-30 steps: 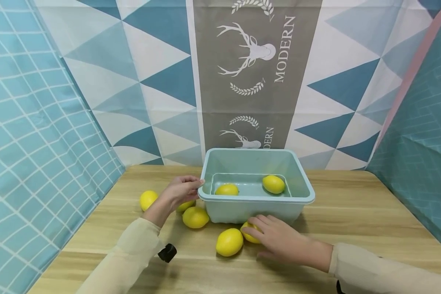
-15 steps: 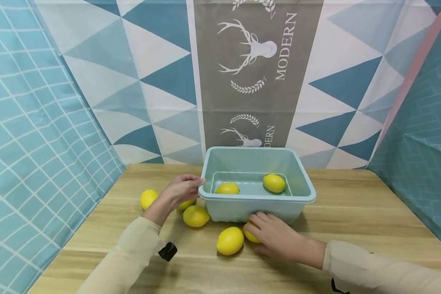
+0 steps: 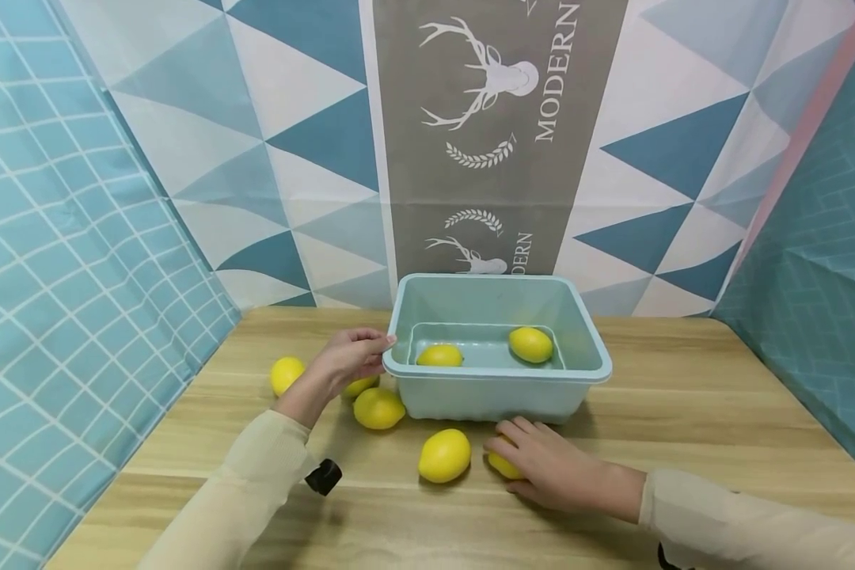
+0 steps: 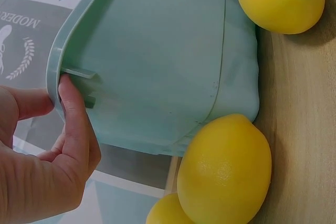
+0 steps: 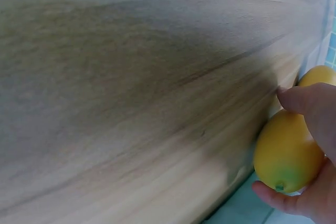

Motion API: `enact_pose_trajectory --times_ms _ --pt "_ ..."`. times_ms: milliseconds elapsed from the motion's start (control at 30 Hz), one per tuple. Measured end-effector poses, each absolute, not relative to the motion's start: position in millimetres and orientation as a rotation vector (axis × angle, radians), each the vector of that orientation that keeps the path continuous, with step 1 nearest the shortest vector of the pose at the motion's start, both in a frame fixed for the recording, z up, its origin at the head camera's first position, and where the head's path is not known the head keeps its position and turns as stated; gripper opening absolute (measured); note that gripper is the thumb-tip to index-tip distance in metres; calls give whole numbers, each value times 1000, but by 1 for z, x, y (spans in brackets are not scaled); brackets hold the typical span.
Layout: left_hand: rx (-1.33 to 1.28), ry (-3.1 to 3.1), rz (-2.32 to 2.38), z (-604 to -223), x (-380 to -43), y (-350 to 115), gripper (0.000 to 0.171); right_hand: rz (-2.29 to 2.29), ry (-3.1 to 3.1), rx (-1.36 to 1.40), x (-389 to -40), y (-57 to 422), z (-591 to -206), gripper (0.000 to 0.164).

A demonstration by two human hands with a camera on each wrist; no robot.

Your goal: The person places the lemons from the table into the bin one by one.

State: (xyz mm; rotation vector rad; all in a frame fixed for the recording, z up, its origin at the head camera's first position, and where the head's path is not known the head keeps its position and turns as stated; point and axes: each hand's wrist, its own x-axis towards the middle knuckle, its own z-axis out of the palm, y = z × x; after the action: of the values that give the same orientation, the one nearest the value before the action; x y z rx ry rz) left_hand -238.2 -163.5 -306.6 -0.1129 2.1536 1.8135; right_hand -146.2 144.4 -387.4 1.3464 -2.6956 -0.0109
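Observation:
My left hand pinches the left rim of a light blue-green plastic bin, thumb and fingers on either side of the edge in the left wrist view. Two lemons, one on the left and one on the right, lie inside the bin. In front of it, my right hand grips a lemon low over the table, thumb and fingers around its sides. The palm hides part of this fruit. Just left of that hand lies another lemon on the wood.
By the bin's left side sit more lemons: one near its corner, one partly behind my left hand, and one farther left. The wooden table meets a patterned backdrop behind the bin.
My right hand has closed around its lemon and shifted it slightly right, opening a gap from the neighbouring lemon. My left hand keeps its place on the rim. The head view has tipped down slightly.

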Motion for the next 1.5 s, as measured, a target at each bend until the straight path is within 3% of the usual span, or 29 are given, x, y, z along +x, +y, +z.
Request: enact_pose_trajectory --times_ms 800,1500 --pt "-104 2179 1797 -305 -237 -164 35 84 -2770 1373 -145 159 -377 61" --pt "-129 2187 1793 -302 -234 -161 36 -37 -2754 1426 -140 167 -363 53"
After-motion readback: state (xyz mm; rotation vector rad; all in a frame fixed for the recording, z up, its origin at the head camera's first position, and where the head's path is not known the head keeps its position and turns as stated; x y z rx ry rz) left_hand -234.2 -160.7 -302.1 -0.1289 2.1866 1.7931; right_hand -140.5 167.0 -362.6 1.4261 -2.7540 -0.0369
